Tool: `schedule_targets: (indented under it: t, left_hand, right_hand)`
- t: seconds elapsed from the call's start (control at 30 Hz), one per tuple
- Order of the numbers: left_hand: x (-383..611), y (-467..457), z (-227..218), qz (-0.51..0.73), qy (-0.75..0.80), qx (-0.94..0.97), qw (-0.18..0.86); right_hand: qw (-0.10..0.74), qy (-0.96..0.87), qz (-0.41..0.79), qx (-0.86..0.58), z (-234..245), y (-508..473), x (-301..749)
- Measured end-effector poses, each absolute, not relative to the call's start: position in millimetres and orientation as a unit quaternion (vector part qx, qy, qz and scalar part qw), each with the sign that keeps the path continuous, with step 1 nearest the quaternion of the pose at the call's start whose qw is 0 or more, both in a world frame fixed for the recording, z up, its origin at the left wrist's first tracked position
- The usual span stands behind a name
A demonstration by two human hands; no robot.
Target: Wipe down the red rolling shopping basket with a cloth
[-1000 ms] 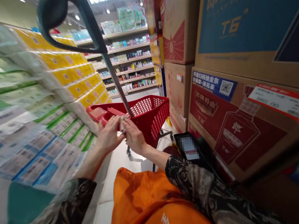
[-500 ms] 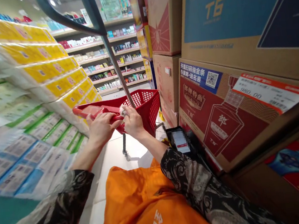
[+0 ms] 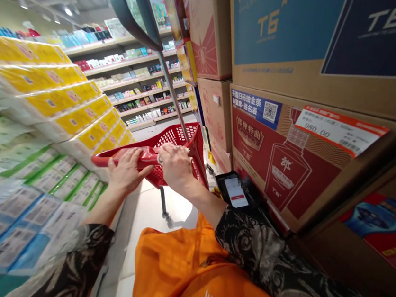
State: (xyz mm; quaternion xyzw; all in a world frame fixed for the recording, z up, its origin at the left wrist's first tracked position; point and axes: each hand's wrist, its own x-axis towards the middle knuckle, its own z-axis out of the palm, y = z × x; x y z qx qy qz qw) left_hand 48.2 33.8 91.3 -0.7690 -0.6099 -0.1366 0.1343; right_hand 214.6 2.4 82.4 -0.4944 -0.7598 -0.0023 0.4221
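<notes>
A red plastic shopping cart basket [image 3: 158, 172] with perforated walls stands before me. My left hand [image 3: 125, 173] rests over its near red handle rim [image 3: 147, 159], fingers curled on top and thumb below. Beside it, my right hand [image 3: 177, 167] is closed at the same rim, with a small whitish wad, like tissue or cloth, showing at its fingers. Most of that wad is hidden under the hand. A grey metal pole [image 3: 173, 89] with a dark curved top rises just beyond my right hand.
Stacked cartons [image 3: 284, 153] form a wall close on the right. Yellow-wrapped paper packs [image 3: 80, 119] are piled on the left. A phone [image 3: 236, 192] with a lit screen lies on something black by the cartons. Stocked shelves [image 3: 141, 86] stand behind the basket; pale floor tiles [image 3: 147, 206] lie below.
My right hand has turned palm-down over the rim, covering more of the whitish wad. The left hand has shifted slightly left and down, its thumb now lower. The view has swung a little.
</notes>
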Motion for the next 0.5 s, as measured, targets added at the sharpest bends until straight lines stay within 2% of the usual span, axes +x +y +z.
schedule_targets:
  t: [0.27, 0.5]
  left_hand:
    - [59, 31, 91, -0.153, -0.64, -0.738, 0.151]
    - [92, 15, 90, -0.157, -0.648, -0.728, 0.16]
  right_hand:
    - [0.445, -0.729, -0.047, -0.517, 64, 25, 221]
    - [0.406, -0.711, -0.054, -0.572, 79, 22, 235]
